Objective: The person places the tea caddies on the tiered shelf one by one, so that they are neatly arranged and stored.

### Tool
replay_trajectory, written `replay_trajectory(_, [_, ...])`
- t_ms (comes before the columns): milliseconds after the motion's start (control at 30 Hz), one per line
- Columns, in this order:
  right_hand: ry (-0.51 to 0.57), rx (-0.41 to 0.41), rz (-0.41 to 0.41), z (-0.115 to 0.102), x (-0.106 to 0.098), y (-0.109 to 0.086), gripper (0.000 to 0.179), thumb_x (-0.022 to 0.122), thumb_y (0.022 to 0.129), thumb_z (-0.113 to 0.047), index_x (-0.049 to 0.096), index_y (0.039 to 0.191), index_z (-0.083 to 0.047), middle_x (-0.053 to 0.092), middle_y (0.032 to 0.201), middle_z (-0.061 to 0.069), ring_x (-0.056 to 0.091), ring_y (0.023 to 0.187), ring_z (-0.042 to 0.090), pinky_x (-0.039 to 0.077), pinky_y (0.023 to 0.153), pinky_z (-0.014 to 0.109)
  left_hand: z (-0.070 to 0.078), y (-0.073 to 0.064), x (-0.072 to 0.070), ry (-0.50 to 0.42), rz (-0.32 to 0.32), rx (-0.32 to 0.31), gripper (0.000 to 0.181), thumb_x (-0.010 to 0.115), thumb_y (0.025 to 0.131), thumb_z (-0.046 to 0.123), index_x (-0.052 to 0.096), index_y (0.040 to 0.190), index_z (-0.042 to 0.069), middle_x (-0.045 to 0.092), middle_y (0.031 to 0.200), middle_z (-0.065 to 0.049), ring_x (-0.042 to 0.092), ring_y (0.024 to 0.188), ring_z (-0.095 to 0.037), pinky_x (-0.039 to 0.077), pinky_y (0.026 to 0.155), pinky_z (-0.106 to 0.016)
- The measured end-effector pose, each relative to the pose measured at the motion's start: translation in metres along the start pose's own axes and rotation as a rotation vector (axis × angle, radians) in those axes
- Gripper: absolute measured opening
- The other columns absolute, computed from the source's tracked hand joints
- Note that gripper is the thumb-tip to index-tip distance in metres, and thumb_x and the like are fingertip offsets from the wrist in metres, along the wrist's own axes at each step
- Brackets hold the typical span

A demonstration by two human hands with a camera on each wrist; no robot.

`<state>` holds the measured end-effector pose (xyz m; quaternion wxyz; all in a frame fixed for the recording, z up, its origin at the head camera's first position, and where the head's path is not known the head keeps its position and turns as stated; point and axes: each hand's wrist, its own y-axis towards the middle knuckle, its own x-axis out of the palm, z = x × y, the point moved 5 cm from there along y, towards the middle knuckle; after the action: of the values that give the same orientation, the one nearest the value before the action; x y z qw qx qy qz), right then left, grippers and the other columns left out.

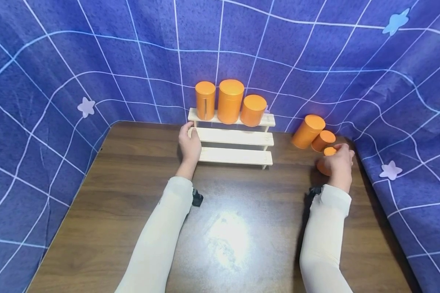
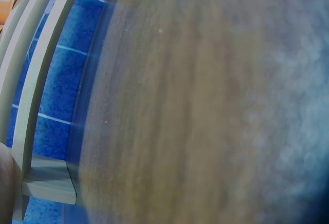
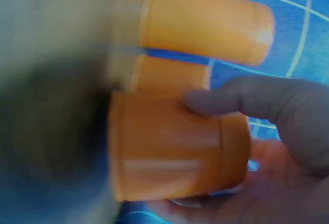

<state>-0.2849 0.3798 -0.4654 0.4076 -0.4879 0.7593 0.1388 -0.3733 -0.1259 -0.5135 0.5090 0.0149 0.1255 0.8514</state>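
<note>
My left hand (image 1: 190, 145) grips the left end of a three-tier wooden display rack (image 1: 234, 156), thumb over the middle tier's edge. In the left wrist view, part of a finger (image 2: 6, 185) touches the rack's rails (image 2: 32, 106). At the far right, my right hand (image 1: 340, 162) holds an orange canister (image 3: 169, 149), thumb on its side and fingers beneath; the hand partly hides it in the head view. Just beyond stand a tall orange canister (image 1: 309, 132) and a smaller orange canister (image 1: 323, 141).
Three more orange canisters stand on the rack's top tier: a slim one (image 1: 205, 101), a tall wide one (image 1: 231, 101) and a short one (image 1: 254, 110). A blue curtain (image 1: 146, 61) with white lines surrounds the brown wooden table (image 1: 124, 187) at the back and sides.
</note>
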Motion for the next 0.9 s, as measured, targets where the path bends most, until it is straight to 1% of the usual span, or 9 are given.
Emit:
replay_trajectory(67, [-0.068, -0.082, -0.048, -0.009, -0.001, -0.004, 0.081, 0.074, 0.081, -0.011, 0.036, 0.152, 0.003, 0.031, 0.154, 0.036, 0.037, 0.138, 0.053, 0.036, 0.121, 0.064, 0.0, 0.0, 0.0, -0.002, 0.0, 0.004, 0.035, 0.055, 0.103, 0.007, 0.068, 0.136, 0.005, 0.066, 0.143, -0.013, 0.055, 0.144, -0.026, 0.04, 0.126, -0.038])
replay_trajectory(133, [-0.128, -0.147, -0.104, -0.018, -0.002, -0.009, 0.077, 0.073, 0.083, -0.011, 0.038, 0.149, 0.006, 0.034, 0.149, 0.037, 0.041, 0.131, 0.052, 0.038, 0.118, 0.064, 0.0, 0.0, 0.001, -0.006, 0.0, 0.007, 0.035, 0.055, 0.103, 0.007, 0.068, 0.135, 0.005, 0.066, 0.143, -0.013, 0.055, 0.144, -0.026, 0.04, 0.126, -0.038])
replay_trajectory(233, [-0.178, -0.198, -0.205, -0.03, -0.002, -0.016, 0.073, 0.073, 0.084, -0.009, 0.039, 0.146, 0.005, 0.039, 0.142, 0.034, 0.045, 0.12, 0.048, 0.047, 0.104, 0.06, -0.001, 0.0, 0.001, -0.011, 0.0, 0.011, 0.035, 0.054, 0.103, 0.006, 0.068, 0.136, 0.004, 0.066, 0.143, -0.014, 0.055, 0.144, -0.026, 0.039, 0.126, -0.038])
replay_trajectory(267, [-0.189, -0.213, -0.237, -0.034, -0.001, -0.018, 0.072, 0.073, 0.084, -0.009, 0.039, 0.146, 0.004, 0.041, 0.141, 0.033, 0.046, 0.119, 0.047, 0.048, 0.101, 0.059, -0.001, 0.0, 0.001, -0.012, -0.001, 0.011, 0.035, 0.054, 0.103, 0.007, 0.068, 0.136, 0.005, 0.066, 0.143, -0.014, 0.055, 0.144, -0.026, 0.039, 0.126, -0.038])
replay_trajectory(400, [-0.192, -0.269, -0.329, -0.046, 0.005, -0.025, 0.075, 0.075, 0.08, -0.003, 0.039, 0.146, 0.002, 0.046, 0.14, 0.029, 0.048, 0.119, 0.045, 0.047, 0.101, 0.053, -0.001, 0.0, 0.001, -0.011, -0.004, 0.005, 0.036, 0.054, 0.103, 0.007, 0.068, 0.136, 0.005, 0.066, 0.144, -0.014, 0.055, 0.144, -0.026, 0.039, 0.126, -0.038])
replay_trajectory(500, [-0.193, -0.293, -0.364, -0.052, 0.01, -0.028, 0.076, 0.074, 0.079, 0.0, 0.04, 0.147, 0.0, 0.047, 0.142, 0.028, 0.047, 0.122, 0.045, 0.045, 0.107, 0.055, -0.001, 0.0, 0.001, -0.013, -0.009, 0.001, 0.036, 0.054, 0.103, 0.007, 0.067, 0.136, 0.004, 0.065, 0.144, -0.014, 0.054, 0.145, -0.027, 0.039, 0.127, -0.038])
replay_trajectory(667, [-0.198, -0.338, -0.421, -0.064, 0.02, -0.032, 0.074, 0.072, 0.08, 0.003, 0.043, 0.148, -0.003, 0.049, 0.14, 0.026, 0.048, 0.121, 0.044, 0.047, 0.106, 0.052, 0.0, -0.001, 0.0, -0.014, -0.01, -0.004, 0.035, 0.054, 0.103, 0.007, 0.067, 0.136, 0.005, 0.065, 0.144, -0.014, 0.054, 0.145, -0.026, 0.038, 0.127, -0.038])
replay_trajectory(800, [-0.239, -0.414, -0.414, -0.077, 0.023, -0.035, 0.067, 0.068, 0.081, 0.005, 0.049, 0.144, -0.005, 0.052, 0.137, 0.023, 0.05, 0.118, 0.043, 0.048, 0.102, 0.052, 0.0, 0.0, 0.001, -0.017, -0.009, -0.001, 0.035, 0.054, 0.103, 0.007, 0.067, 0.136, 0.005, 0.065, 0.144, -0.014, 0.054, 0.146, -0.026, 0.038, 0.127, -0.037])
replay_trajectory(900, [-0.259, -0.469, -0.408, -0.087, 0.025, -0.039, 0.065, 0.063, 0.079, 0.009, 0.052, 0.142, -0.006, 0.053, 0.139, 0.021, 0.05, 0.118, 0.041, 0.047, 0.103, 0.054, 0.0, 0.0, 0.001, -0.018, -0.008, -0.001, 0.035, 0.054, 0.103, 0.006, 0.067, 0.136, 0.004, 0.065, 0.144, -0.014, 0.054, 0.146, -0.026, 0.038, 0.127, -0.036])
